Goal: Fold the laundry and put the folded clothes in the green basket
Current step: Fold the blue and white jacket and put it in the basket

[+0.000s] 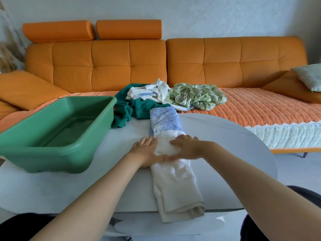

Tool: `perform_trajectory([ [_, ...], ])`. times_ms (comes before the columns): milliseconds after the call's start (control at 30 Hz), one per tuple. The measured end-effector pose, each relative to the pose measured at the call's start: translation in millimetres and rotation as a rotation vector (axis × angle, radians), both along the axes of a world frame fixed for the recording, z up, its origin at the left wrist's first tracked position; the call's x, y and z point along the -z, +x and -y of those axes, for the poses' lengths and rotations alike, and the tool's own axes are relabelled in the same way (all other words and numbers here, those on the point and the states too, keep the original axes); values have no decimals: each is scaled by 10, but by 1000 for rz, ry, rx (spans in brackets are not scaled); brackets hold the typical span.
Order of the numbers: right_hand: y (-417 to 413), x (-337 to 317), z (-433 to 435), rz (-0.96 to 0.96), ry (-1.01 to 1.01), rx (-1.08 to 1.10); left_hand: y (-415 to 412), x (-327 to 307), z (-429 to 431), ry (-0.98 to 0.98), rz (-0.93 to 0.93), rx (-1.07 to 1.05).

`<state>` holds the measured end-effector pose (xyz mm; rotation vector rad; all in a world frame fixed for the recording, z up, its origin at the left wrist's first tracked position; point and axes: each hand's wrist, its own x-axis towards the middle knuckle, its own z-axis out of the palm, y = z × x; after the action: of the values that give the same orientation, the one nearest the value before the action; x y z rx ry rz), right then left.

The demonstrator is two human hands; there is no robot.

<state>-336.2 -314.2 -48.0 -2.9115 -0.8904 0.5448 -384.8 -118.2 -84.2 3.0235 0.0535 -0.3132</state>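
Note:
A long, narrow folded garment [175, 181], cream at the near end and blue-patterned at the far end, lies lengthwise on the white table [225, 136]. My left hand [146, 150] lies flat against its left side at the middle, thumb under a raised fold. My right hand [187, 146] grips that cream fold from the right. The green basket [57, 129] stands on the table's left part with nothing in it. Unfolded laundry lies beyond the table: a dark green garment [128, 108], a white one [151, 92] and a green leaf-print one [198, 95].
An orange sofa [139, 58] with a woven orange cover [260, 106] runs behind the table. Cushions sit at its left [26, 89] and right [309, 77] ends. The garment's near end hangs over the table's front edge.

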Motion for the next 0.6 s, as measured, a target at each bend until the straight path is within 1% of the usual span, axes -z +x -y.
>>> perform_trajectory([
  [33, 29, -25, -47, 41, 91, 22, 39, -19, 19, 20, 64, -13],
  [67, 63, -23, -83, 119, 186, 39, 83, -33, 53, 30, 168, -32],
  [100, 96, -5, -109, 226, 238, 40, 121, -43, 99, 17, 305, -41],
  [133, 127, 25, -123, 315, 236, 31, 148, -47, 153, -17, 438, -28],
  [167, 153, 68, -128, 343, 208, 21, 167, -43, 205, -75, 528, 11],
  [200, 176, 128, -129, 321, 180, 12, 178, -25, 239, -133, 551, 69],
  [233, 190, 198, -128, 283, 153, 3, 185, 10, 254, -145, 518, 140],
  [300, 210, 331, -96, 247, 105, -24, 193, 147, 211, -58, 359, 209],
  [367, 232, 438, -44, 239, 58, -44, 191, 235, 97, -53, 204, 130],
  [433, 224, 513, -6, 243, 39, -52, 196, 264, 13, -90, 130, 77],
  [533, 194, 518, -13, 293, 10, -61, 148, 241, 2, -22, 130, 53],
  [600, 155, 463, -24, 342, -13, -62, 86, 198, 12, 43, 228, 58],
])
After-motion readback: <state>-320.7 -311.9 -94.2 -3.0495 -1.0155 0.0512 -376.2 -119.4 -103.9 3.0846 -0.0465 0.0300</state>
